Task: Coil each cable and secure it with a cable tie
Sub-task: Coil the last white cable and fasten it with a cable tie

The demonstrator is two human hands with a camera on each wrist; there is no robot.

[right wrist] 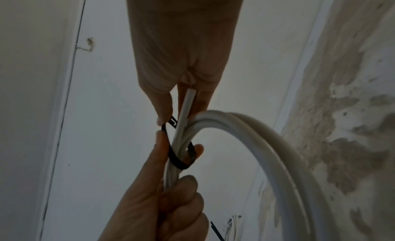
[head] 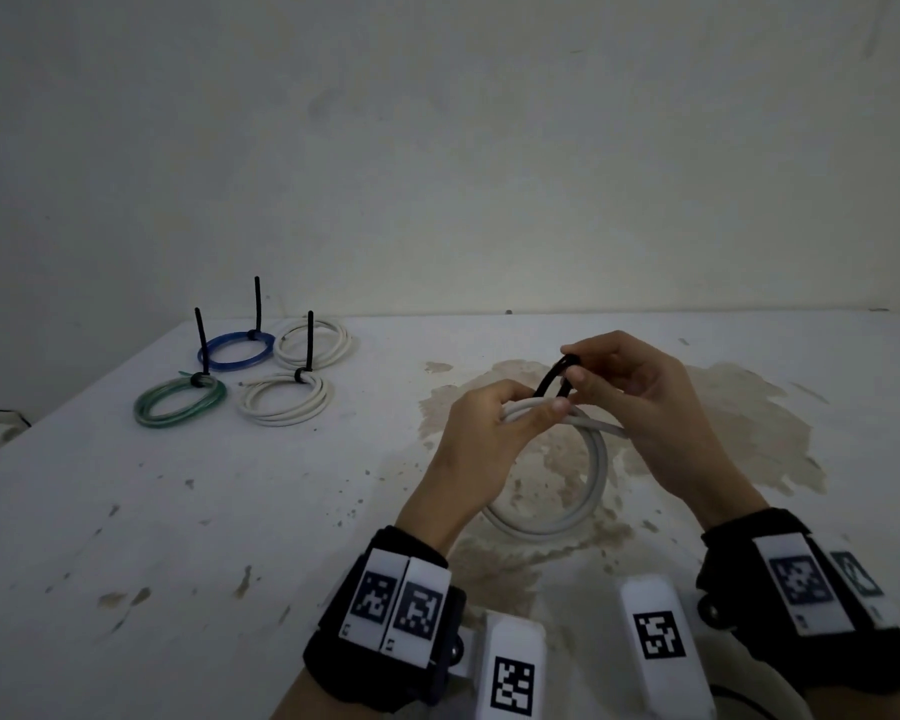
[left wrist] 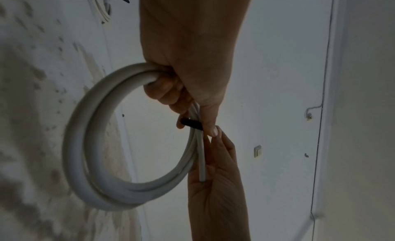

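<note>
A white cable coil (head: 588, 491) is held just above the stained table. My left hand (head: 541, 407) grips the bundled strands at the coil's top, fingers curled round them (left wrist: 171, 85). A black cable tie (head: 554, 376) loops round those strands beside my left fingers. My right hand (head: 572, 374) pinches the tie at its upper end. In the right wrist view the right thumb and finger hold the tie's head (right wrist: 173, 122), and the tie's band (right wrist: 177, 158) wraps loosely round the cable. One loose cable end (left wrist: 202, 168) lies against my right palm.
At the table's back left lie tied coils: a blue coil (head: 236, 350), a green coil (head: 180, 402) and two white coils (head: 313, 343) (head: 284, 402), with black tie tails sticking up. The table edge (head: 74, 402) runs diagonally at left. A wall stands behind.
</note>
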